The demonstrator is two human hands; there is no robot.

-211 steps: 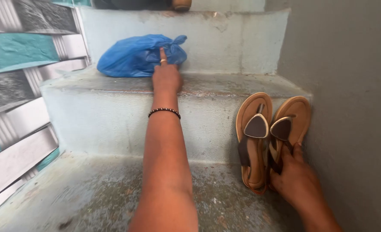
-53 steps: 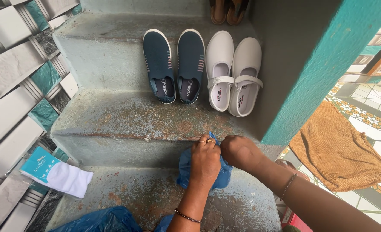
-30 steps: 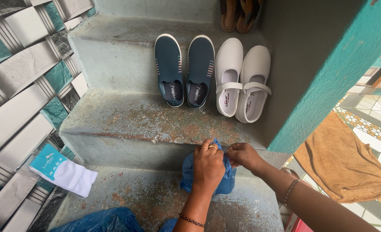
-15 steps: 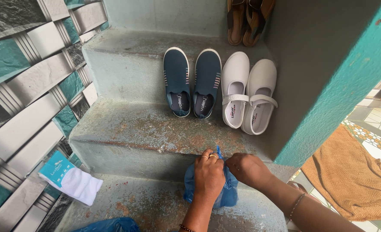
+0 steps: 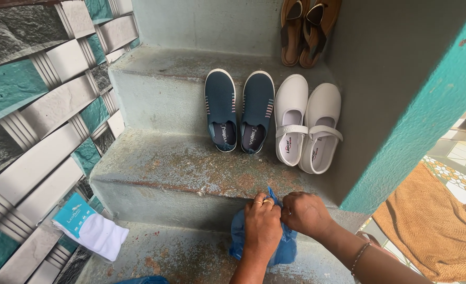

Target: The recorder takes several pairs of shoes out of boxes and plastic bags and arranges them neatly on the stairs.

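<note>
A small blue plastic bag (image 5: 238, 239) stands on the lowest grey step, against the riser. My left hand (image 5: 262, 227), with rings on two fingers, pinches the bag's twisted top. My right hand (image 5: 302, 213) grips the same top from the right, touching the left hand. On the step above lean a pair of navy slip-on shoes (image 5: 239, 111) and a pair of white strap shoes (image 5: 307, 123), side by side against the riser. Brown sandals (image 5: 307, 29) lean against the riser one step higher.
A white sock in a teal paper band (image 5: 91, 227) lies at the left of the lowest step, beside the grey and teal patterned wall (image 5: 38, 105). A teal pillar (image 5: 427, 105) rises on the right. A brown mat (image 5: 438, 226) lies on the tiled floor beyond.
The view has tilted upward, so the steps, shoes and my hands sit lower in frame. Both hands have stayed on the bag's top, working it closer together.
</note>
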